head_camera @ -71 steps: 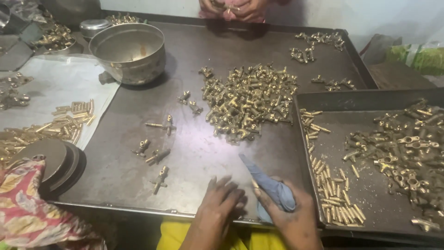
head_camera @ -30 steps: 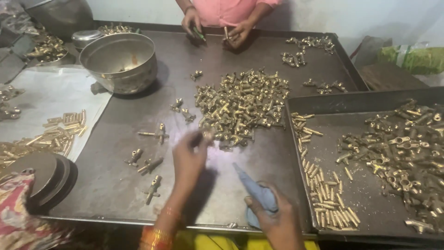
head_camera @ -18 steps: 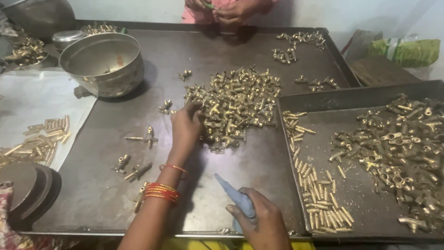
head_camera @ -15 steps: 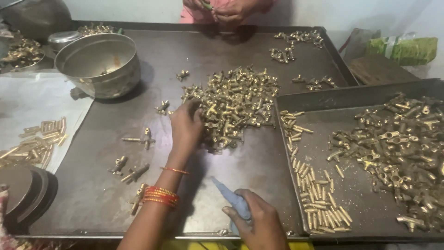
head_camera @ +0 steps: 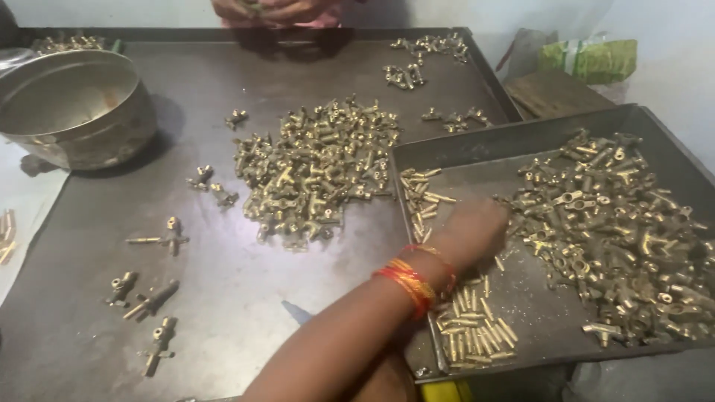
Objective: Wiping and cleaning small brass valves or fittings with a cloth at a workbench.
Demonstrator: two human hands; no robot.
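My left hand (head_camera: 477,232), with red and orange bangles on the wrist, reaches across into the smaller metal tray (head_camera: 521,132) on the right. Its fingers touch the edge of a heap of brass fittings (head_camera: 618,223); blur hides whether they hold anything. Small brass pins (head_camera: 469,327) lie in rows just below the hand. My right hand (head_camera: 381,381) is mostly hidden under my left forearm. Only the tip of the blue tool (head_camera: 296,313) it holds sticks out to the left. A second heap of brass fittings (head_camera: 320,175) sits on the large dark tray (head_camera: 223,74).
A round metal bowl (head_camera: 74,112) stands at the back left. A few assembled brass pieces (head_camera: 153,298) lie at the front left. Another person's hands (head_camera: 275,11) work at the far edge, with small clusters of fittings (head_camera: 424,56) nearby. A green packet (head_camera: 588,59) lies beyond the trays.
My left hand has left the central heap and swung right into the smaller tray. The view has shifted right, and my right hand with the blue tool is now covered by my left arm.
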